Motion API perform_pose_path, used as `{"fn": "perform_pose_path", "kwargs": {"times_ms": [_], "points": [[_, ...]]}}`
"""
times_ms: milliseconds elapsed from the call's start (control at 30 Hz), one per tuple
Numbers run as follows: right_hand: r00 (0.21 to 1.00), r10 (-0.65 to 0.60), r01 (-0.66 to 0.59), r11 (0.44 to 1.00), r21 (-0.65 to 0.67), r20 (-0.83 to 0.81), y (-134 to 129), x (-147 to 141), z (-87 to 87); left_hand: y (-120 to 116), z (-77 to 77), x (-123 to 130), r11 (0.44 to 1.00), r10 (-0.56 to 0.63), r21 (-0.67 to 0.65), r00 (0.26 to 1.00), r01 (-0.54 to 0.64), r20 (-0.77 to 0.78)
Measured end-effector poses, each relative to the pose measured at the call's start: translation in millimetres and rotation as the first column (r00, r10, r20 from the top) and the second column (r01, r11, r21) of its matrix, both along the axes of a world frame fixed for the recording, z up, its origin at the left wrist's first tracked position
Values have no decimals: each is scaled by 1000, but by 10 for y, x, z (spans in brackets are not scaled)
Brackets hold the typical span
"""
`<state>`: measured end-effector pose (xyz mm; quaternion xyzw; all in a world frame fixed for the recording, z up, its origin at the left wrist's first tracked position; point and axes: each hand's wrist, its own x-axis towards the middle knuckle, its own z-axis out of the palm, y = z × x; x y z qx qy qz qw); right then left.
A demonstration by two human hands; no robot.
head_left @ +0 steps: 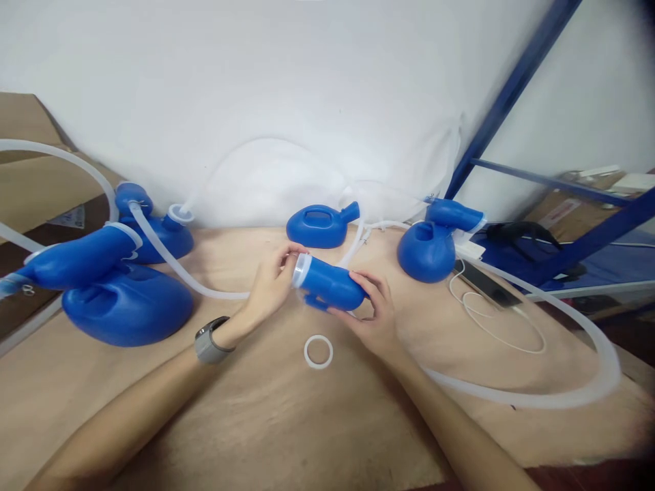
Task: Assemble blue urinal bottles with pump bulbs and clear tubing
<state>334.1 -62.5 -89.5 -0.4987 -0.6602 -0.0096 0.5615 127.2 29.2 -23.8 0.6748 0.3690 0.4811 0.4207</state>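
A blue plastic part (pixel 335 285) with a translucent white collar (pixel 301 271) at its left end lies tilted between my hands, above the table. My right hand (pixel 376 314) grips its rounded right end with thumb and fingers. At the collar, my left hand (pixel 273 279) has its thumb and fingers closed around the edge; a grey watch is on that wrist. Nearer to me, a white ring (pixel 318 352) lies flat on the tabletop. Behind the held part stands a blue bottle (pixel 317 226) with a handle and an angled neck.
Blue bottles (pixel 127 303) with white hoses crowd the left side beside a cardboard box (pixel 35 181). At right are another blue bottle (pixel 426 252), a phone (pixel 488 283) with a white cable, a long looping hose (pixel 552 399) and a blue metal frame (pixel 512 88).
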Motion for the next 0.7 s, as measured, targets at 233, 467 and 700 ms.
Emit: {"fn": "perform_pose_path", "kwargs": {"times_ms": [233,467,700], "points": [[997,-28,22,997,74,75,45,109,-14,171,162,-257,911,-396,-158,915,381,-79],[992,43,-50,997,59,121,-11,150,1,295,324,-485,830,-557,-137,794,541,-243],[989,145,-145,986,77,9,5,150,-20,153,327,-429,825,-564,-138,782,548,-265]]}}
